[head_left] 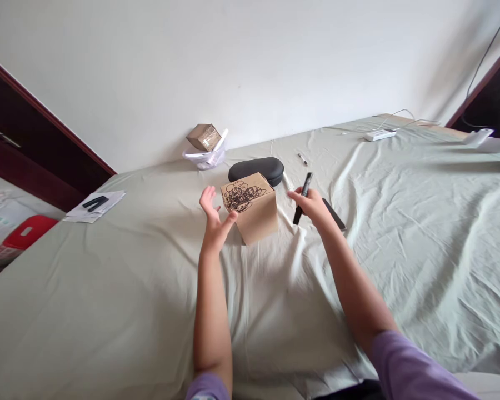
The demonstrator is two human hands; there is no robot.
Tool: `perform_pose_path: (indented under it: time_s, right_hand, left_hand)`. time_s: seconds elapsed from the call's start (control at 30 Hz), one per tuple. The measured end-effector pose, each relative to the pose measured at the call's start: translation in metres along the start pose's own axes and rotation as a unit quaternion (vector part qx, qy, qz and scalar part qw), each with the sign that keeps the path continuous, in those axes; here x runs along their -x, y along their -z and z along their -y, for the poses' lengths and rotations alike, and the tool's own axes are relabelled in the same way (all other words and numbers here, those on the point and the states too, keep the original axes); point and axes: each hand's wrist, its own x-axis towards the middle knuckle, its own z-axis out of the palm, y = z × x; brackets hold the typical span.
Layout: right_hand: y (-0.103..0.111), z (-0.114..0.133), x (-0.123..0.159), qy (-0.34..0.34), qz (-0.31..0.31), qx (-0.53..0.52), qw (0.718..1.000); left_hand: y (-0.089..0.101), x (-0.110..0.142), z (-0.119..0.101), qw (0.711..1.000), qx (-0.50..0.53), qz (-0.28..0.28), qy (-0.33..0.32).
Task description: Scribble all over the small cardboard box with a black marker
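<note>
A brown cardboard box (258, 216) stands on the cloth-covered table, its top face marked with black looping scribbles. Beside its left side is my left hand (215, 222), fingers spread and thumb near the box's edge; whether the thumb touches it I cannot tell. To the right of the box, my right hand (312, 204) grips a black marker (304, 194), held upright and slightly tilted. Under and behind that hand lies a flat black object like a phone (334, 214), partly hidden. Directly behind the box rests a black hard case (256, 168).
A smaller cardboard box (204, 136) sits on a clear plastic container (206, 160) near the wall. A small pen-like item (302, 159) lies right of the case. Farther right is a white power strip (380, 135) with cables. Papers (95, 206) with a black item lie at left.
</note>
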Motion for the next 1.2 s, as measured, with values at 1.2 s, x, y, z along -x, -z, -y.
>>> perform_pose_path:
  time_s: [1.2]
  right_hand:
    - [0.001, 0.033, 0.055, 0.211, -0.164, 0.153, 0.951]
  left_hand:
    - [-0.070, 0.038, 0.089, 0.988, 0.121, 0.014, 0.099]
